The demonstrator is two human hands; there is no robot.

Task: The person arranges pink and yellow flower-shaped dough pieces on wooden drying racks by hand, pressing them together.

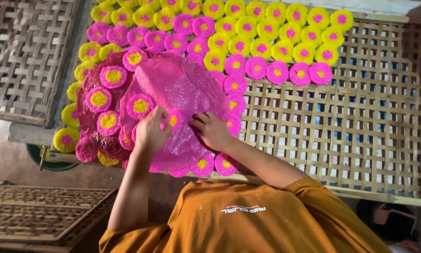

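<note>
The left hand [149,133] is pinching one small round disc [173,119] between its thumb and fingertips. The disc is pink with a yellow middle and looks fuzzy, like a little flower. It is sitting just above a big round pink sheet [182,89], which is looking bumpy and shiny. The right hand [213,131] is lying on that sheet with its fingers bent. It is holding nothing.

The pink sheet is partly covering a dark red round tray [86,117]. At least four more pink discs with yellow middles [98,99] are lying on the tray.

Both are resting on a big flat rack [341,122] made of thin woven strips, with square holes showing through. Many more discs are lying on it in rows that touch each other. Some are yellow with pink middles [262,28] and some are pink with yellow middles [277,72]. There are far too many to count.

Two other woven racks are showing, one at the top left [23,56] and one at the bottom left [37,215]. One green tub [49,164] is peeking out below the rack's edge. The person is wearing an orange shirt [248,220].
</note>
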